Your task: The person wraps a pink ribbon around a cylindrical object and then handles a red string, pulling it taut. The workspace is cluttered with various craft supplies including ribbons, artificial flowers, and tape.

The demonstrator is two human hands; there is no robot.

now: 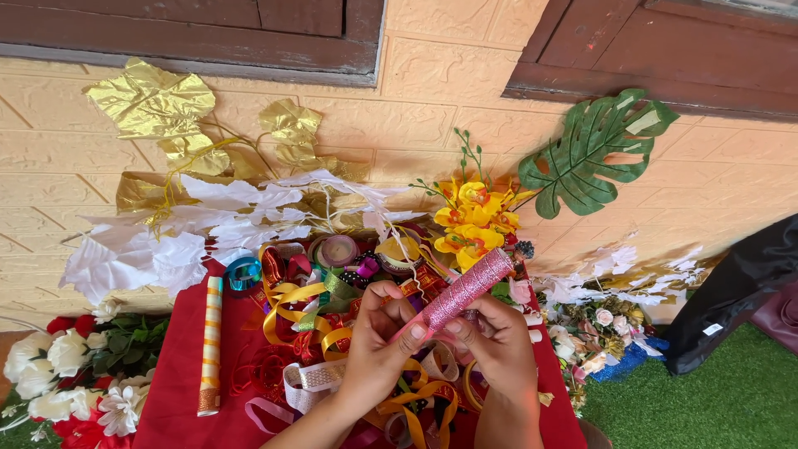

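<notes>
Both hands hold a pink glittery roll (465,288), tilted up to the right above a red cloth (179,382). My left hand (376,345) grips its lower end with thumb and fingers. My right hand (499,341) pinches it from below and the right. Under the hands lies a heap of ribbons (312,312) in gold, green, red and white, with several ribbon spools (337,249) behind.
An orange-and-white striped roll (211,345) lies on the cloth at left. Artificial flowers and leaves surround the cloth: white leaves (166,241), gold leaves (158,104), yellow orchids (470,220), a green leaf (594,150), white and red flowers (66,374). A textured wall stands behind; green turf (706,399) at right.
</notes>
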